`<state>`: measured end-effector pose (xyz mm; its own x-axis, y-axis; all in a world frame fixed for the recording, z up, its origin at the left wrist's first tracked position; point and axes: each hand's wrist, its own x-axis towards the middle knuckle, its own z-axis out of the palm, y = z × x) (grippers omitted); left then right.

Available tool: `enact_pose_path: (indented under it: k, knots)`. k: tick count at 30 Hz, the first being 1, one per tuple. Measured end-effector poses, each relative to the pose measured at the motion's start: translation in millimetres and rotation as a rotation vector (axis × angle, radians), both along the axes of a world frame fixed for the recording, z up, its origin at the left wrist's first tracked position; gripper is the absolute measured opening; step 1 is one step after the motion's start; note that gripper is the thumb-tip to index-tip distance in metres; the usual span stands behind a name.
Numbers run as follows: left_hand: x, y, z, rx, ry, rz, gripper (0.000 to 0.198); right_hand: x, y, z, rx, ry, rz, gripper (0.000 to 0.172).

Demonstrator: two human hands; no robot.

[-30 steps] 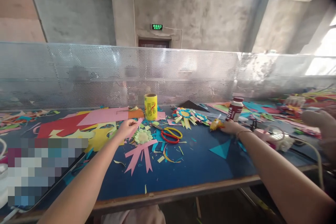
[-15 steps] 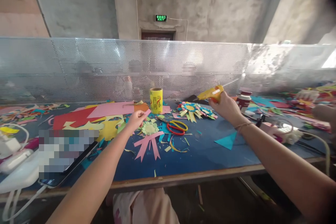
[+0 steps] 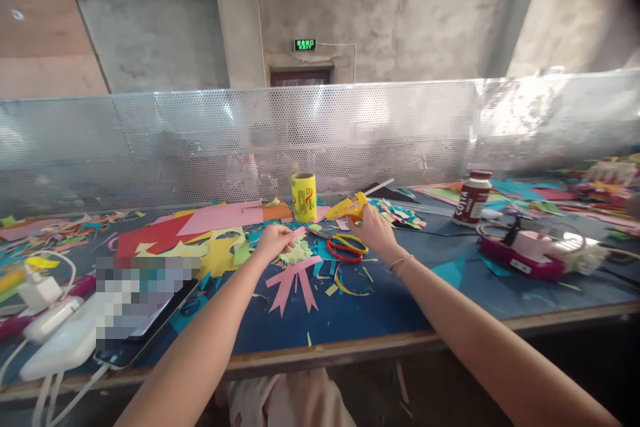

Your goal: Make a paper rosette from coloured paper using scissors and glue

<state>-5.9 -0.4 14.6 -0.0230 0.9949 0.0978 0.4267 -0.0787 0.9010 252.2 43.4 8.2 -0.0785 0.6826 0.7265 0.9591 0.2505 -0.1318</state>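
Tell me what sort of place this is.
Probably a craft workshop bench: cut paper scraps litter the blue table, the right hand holds a yellow glue gun, the left hand pinches a pink paper strip.

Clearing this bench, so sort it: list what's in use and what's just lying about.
In use: left hand pinching pink strip; right hand holding glue gun; green paper flower.
Lying about: scissors, yellow roll, bottle.

Left grip and right grip bare, both forearms bare right down to the frame edge. Thin dark cord bracelet around the right wrist, looks like two strands. Pale pink garment over the lap, bottom centre, loose fabric with soft folds, seen under the worktop edge.
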Motion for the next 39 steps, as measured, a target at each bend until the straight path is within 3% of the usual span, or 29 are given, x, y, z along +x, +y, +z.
enact_pose_path:
  k: [10,23,39]
  knots:
    - [12,-11,2.3,-0.044,0.123,-0.025,0.02,-2,-2,-10.3,-0.053,-0.181,0.047,0.025]
    - [12,-7,-1.9,-0.029,0.124,-0.043,0.02,-3,-4,-11.0,-0.059,-0.204,0.125,0.018]
    - [13,-12,4.1,-0.035,0.099,-0.045,0.021,-3,-5,-9.2,-0.105,-0.222,0.129,0.017]
